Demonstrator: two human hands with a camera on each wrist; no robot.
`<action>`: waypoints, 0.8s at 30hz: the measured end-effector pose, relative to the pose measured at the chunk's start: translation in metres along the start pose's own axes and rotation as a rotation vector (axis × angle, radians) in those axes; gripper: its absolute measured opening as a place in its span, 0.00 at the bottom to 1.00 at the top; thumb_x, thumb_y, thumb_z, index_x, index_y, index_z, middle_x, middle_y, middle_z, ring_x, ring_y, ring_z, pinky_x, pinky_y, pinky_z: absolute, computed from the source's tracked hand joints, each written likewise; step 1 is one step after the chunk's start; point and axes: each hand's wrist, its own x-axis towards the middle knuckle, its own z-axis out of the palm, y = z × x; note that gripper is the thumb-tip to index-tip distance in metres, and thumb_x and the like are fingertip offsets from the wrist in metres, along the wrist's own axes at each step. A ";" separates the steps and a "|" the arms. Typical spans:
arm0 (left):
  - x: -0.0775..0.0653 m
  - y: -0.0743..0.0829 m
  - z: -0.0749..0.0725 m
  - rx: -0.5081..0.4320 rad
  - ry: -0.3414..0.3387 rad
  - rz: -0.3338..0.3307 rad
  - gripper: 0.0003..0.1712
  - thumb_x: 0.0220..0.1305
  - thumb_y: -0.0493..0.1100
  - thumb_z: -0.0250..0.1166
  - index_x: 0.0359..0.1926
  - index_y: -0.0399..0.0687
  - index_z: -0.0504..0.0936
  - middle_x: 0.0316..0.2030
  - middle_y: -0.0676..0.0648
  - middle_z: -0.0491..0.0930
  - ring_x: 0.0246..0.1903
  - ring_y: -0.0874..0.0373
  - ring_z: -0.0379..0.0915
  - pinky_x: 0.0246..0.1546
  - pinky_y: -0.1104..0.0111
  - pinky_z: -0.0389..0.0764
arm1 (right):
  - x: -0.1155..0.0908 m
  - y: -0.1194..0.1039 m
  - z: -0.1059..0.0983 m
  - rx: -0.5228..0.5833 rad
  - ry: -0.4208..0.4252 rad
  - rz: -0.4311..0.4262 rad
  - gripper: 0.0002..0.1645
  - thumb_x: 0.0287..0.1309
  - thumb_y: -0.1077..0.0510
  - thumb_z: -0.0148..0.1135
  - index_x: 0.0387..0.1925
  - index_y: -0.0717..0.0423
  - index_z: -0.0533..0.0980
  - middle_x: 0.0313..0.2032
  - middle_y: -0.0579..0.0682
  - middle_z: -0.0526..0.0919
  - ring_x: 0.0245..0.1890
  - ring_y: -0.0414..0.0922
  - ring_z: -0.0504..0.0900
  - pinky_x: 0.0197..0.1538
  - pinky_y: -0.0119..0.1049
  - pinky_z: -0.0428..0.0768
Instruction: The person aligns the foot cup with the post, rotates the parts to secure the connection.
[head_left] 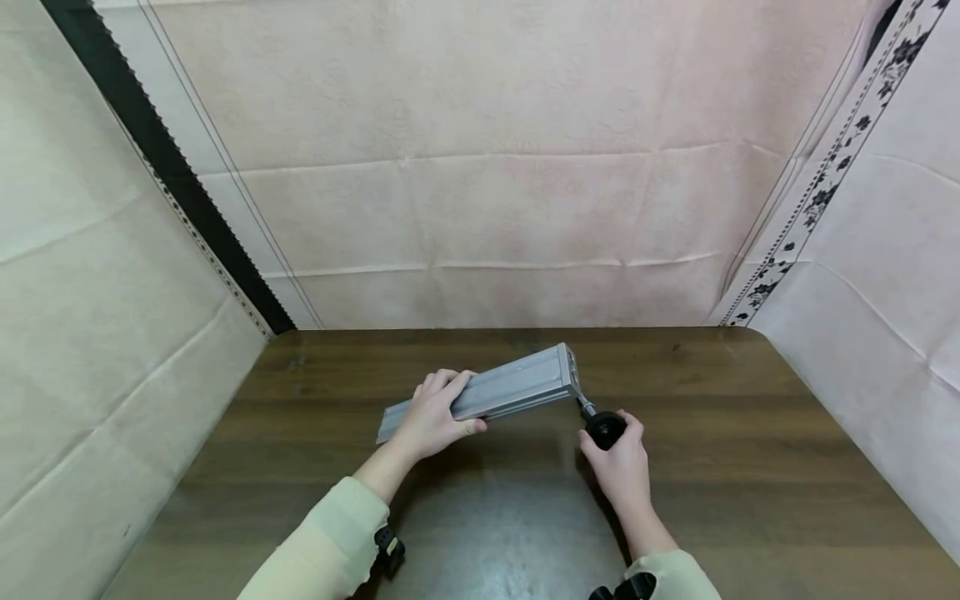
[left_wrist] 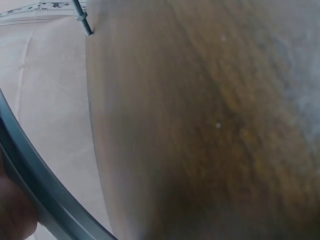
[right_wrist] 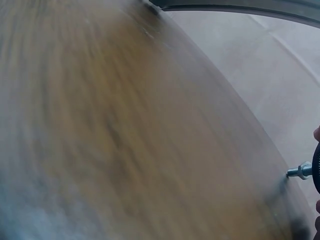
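Observation:
My left hand grips a long grey metal profile around its near side, thumb along the lower edge. The profile is held tilted above the table, its right end higher, with grooves along its face. In my right hand I pinch a black round levelling foot with a threaded metal stud. The stud points up and left, its tip right by the profile's lower right corner in the head view. In the right wrist view, the stud shows a hex nut, and fingers rest at the black disc's edge.
A brown wood-grain table lies beneath both hands. Pale fabric hangs behind it, with more fabric at either side. Dark devices are strapped at both wrists.

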 end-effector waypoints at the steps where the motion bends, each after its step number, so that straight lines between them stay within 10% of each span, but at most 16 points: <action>1: 0.000 0.000 0.000 0.000 -0.003 -0.003 0.45 0.45 0.59 0.72 0.64 0.51 0.68 0.52 0.46 0.67 0.51 0.50 0.61 0.50 0.54 0.62 | 0.000 0.000 -0.001 0.004 -0.007 0.003 0.43 0.48 0.53 0.68 0.59 0.67 0.58 0.51 0.71 0.72 0.49 0.65 0.74 0.50 0.57 0.70; 12: -0.001 0.001 0.002 0.025 -0.017 0.017 0.46 0.44 0.61 0.71 0.64 0.50 0.68 0.53 0.45 0.67 0.51 0.50 0.61 0.49 0.54 0.63 | 0.005 -0.002 -0.010 0.036 -0.053 0.003 0.43 0.51 0.50 0.67 0.61 0.65 0.58 0.55 0.69 0.70 0.51 0.63 0.73 0.51 0.56 0.69; 24: -0.001 0.001 0.001 0.025 -0.038 0.026 0.56 0.40 0.80 0.49 0.65 0.51 0.67 0.54 0.45 0.66 0.51 0.50 0.61 0.49 0.55 0.63 | 0.021 -0.004 -0.043 0.022 -0.087 -0.145 0.37 0.51 0.55 0.67 0.57 0.63 0.61 0.61 0.57 0.71 0.55 0.58 0.72 0.52 0.52 0.67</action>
